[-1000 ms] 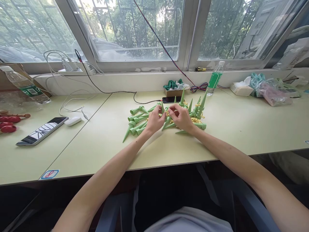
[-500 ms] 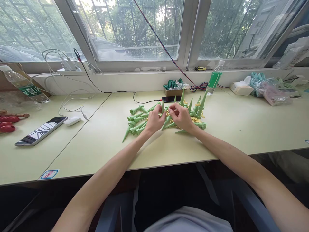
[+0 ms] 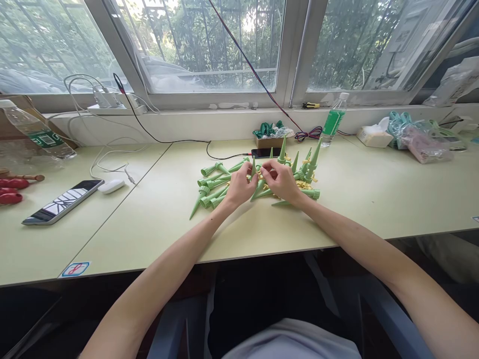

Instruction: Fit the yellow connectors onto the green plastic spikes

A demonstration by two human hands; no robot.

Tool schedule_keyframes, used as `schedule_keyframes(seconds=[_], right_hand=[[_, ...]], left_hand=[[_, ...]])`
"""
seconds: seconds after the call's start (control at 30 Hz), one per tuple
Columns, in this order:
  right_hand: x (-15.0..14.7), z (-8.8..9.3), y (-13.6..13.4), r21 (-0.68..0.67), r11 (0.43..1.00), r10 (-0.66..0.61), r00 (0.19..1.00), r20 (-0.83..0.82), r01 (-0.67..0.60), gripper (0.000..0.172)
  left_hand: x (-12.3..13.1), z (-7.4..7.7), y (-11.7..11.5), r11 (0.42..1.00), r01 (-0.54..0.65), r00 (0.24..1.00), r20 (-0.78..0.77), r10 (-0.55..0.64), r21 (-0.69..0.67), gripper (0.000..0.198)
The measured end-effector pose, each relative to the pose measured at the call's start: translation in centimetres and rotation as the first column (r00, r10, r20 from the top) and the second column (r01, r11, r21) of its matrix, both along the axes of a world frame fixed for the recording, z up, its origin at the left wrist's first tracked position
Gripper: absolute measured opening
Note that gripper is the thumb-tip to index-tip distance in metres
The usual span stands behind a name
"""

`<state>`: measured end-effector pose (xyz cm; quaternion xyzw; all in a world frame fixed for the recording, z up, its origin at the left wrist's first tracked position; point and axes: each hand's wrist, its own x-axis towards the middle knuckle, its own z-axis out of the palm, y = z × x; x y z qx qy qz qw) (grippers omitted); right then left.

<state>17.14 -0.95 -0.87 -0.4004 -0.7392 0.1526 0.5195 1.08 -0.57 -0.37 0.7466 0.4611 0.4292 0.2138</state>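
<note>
My left hand point(image 3: 241, 187) is closed around a green plastic spike point(image 3: 253, 167) whose pointed tip stands up above the fingers. Close beside it, the fingertips of my right hand point(image 3: 280, 179) pinch a small yellow plastic piece point(image 3: 261, 174) against the spike's side; the fingers partly hide it. Several green spikes point(image 3: 211, 184) lie in a loose pile left of my hands. Others stand upright to the right, such as one tall spike point(image 3: 313, 162) with yellow parts on it. A heap of small yellow pieces point(image 3: 304, 185) lies behind my right wrist.
Behind the pile are a dark phone point(image 3: 265, 153) on a cable and a small cardboard box point(image 3: 275, 143). A water bottle point(image 3: 333, 122) and tissue pack point(image 3: 374, 134) stand at back right. Another phone point(image 3: 63, 202) and a white earphone case point(image 3: 111, 186) lie left.
The spike in my left hand has shifted very slightly to the right. Both hands otherwise keep their place and grip.
</note>
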Motion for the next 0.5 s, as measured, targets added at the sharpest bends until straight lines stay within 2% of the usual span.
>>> schedule_keyframes(seconds=[0.5], right_hand=[[0.15, -0.2, 0.21, 0.029, 1.0, 0.005, 1.0, 0.016, -0.005, 0.019]], left_hand=[[0.08, 0.07, -0.05, 0.999, 0.006, 0.999, -0.048, -0.005, 0.032, 0.006]])
